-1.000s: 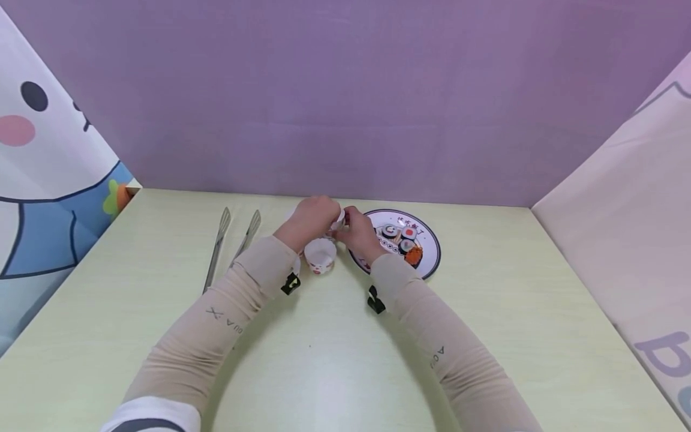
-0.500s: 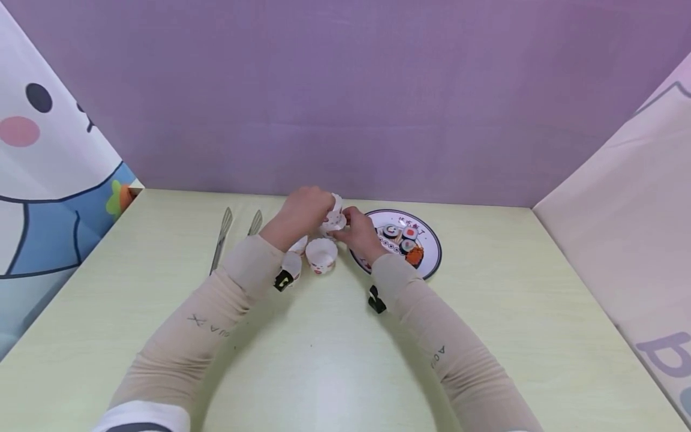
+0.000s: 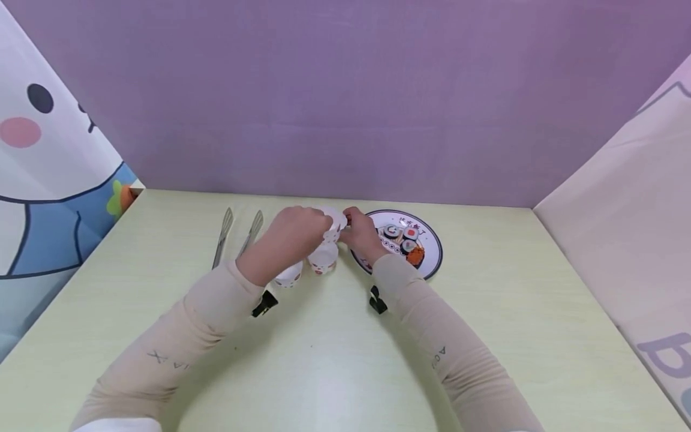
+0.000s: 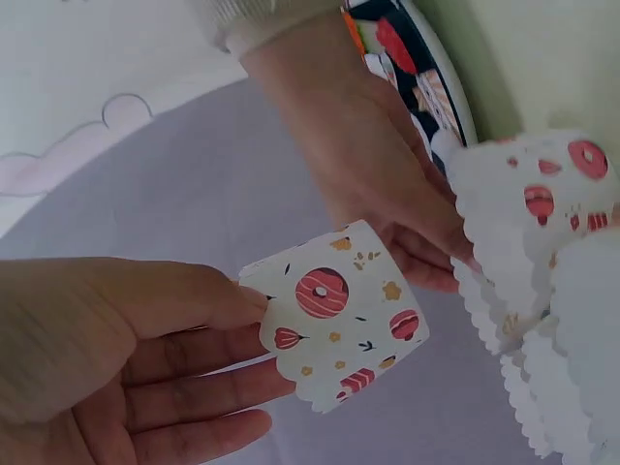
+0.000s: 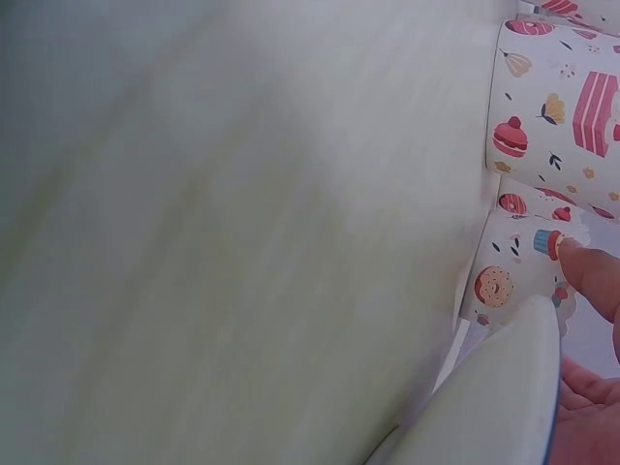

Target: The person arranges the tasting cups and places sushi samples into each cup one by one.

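My left hand (image 4: 145,339) pinches a white paper baking cup (image 4: 344,310) between thumb and fingers, tipped on its side. Doughnuts and cakes are printed on it, and its rim is scalloped. My right hand (image 3: 363,234) stays beside the plate and holds another baking cup (image 5: 523,262) at its wall, the fingertip on the print. In the head view the left hand (image 3: 291,237) reaches across from the left, close to the right fingers. Two more baking cups stand nearer me, one (image 3: 324,259) below the hands and one (image 3: 290,276) partly covered by the left wrist.
A round plate (image 3: 430,258) with a dark rim and sushi pictures lies under and right of the right hand. Two long metal utensils with slotted ends (image 3: 225,225) lie at left. A purple backdrop (image 3: 345,120) rises behind the pale table (image 3: 335,360).
My left hand has lifted a baking cup, drawn it back and turned it, while its forearm swung left. The right hand stays in place beside the plate.
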{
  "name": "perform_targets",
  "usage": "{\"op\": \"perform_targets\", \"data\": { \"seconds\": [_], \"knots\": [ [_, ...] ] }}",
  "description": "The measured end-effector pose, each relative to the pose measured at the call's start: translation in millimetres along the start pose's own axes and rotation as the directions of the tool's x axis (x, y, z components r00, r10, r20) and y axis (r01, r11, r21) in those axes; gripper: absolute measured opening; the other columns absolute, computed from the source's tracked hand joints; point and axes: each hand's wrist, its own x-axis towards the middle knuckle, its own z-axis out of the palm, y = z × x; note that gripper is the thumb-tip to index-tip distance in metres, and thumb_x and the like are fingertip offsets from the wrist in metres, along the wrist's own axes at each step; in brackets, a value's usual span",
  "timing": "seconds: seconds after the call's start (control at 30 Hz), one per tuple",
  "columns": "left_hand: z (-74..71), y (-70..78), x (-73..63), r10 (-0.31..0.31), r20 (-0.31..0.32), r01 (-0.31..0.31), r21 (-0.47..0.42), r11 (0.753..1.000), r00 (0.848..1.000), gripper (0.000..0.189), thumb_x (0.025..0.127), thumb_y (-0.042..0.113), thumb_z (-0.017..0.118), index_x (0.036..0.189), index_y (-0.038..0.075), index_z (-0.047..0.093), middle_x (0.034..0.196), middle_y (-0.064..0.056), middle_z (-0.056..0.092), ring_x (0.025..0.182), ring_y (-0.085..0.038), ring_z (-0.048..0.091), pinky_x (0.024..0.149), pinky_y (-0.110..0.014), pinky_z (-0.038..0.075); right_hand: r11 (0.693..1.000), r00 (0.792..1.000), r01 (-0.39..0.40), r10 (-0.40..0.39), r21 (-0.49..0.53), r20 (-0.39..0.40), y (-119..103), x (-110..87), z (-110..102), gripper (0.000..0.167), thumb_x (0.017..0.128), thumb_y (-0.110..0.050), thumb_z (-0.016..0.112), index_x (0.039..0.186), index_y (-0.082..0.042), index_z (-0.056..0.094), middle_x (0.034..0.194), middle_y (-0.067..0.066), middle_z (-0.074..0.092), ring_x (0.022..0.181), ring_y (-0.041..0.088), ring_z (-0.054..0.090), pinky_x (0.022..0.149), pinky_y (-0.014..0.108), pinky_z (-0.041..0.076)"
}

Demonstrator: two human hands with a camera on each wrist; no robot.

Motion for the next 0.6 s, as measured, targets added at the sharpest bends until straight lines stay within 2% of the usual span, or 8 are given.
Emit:
{"op": "perform_targets", "data": {
  "seconds": [0.17,0.33,0.47,0.6],
  "knots": [
    [-5.3,14.4,-14.6,0.044,-0.032,-0.043,0.016,0.999,0.999,0.015,0.074,-0.006,0.064,0.071,0.008,0.060,0.059,-0.001,0.051,0.048,-0.014,0.045,0.041,-0.030,0.041,1.000,1.000,-0.013,0.013,0.004,-0.011,1,1.3,0,0.050,0.084,0.002,0.062,0.131,0.002,0.045,0.124,0.017,0.056,0.114,0.028,0.053,0.094,0.034,0.045],
    [-6.2,25.4,-27.8,0.072,-0.033,-0.070,0.045,0.997,0.997,0.013,0.072,0.002,0.072,0.072,0.009,0.060,0.062,0.000,0.055,0.051,-0.015,0.052,0.042,-0.031,0.043,1.000,1.000,-0.006,0.006,0.007,-0.004,-1,0.3,0,0.047,0.086,-0.009,0.067,0.128,0.001,0.046,0.122,0.016,0.057,0.112,0.027,0.054,0.094,0.035,0.045],
    [-8.1,35.3,-34.2,0.081,0.019,-0.081,0.027,0.996,0.997,0.013,0.075,0.002,0.071,0.071,0.010,0.061,0.062,0.001,0.055,0.049,-0.012,0.050,0.041,-0.030,0.042,1.000,1.000,0.002,-0.002,0.004,0.001,0,0.0,-1,0.047,0.085,-0.015,0.071,0.124,-0.001,0.048,0.118,0.015,0.059,0.109,0.027,0.055,0.091,0.036,0.046],
    [-5.7,44.6,-40.8,0.087,0.069,-0.088,0.002,0.996,0.994,0.015,0.073,0.000,0.070,0.071,0.011,0.061,0.062,0.002,0.055,0.051,-0.012,0.051,0.041,-0.030,0.043,1.000,1.000,-0.001,0.001,0.016,0.001,0,-0.4,0,0.048,0.084,-0.016,0.072,0.123,-0.002,0.049,0.118,0.014,0.059,0.108,0.026,0.056,0.090,0.036,0.046]
  ]
}}
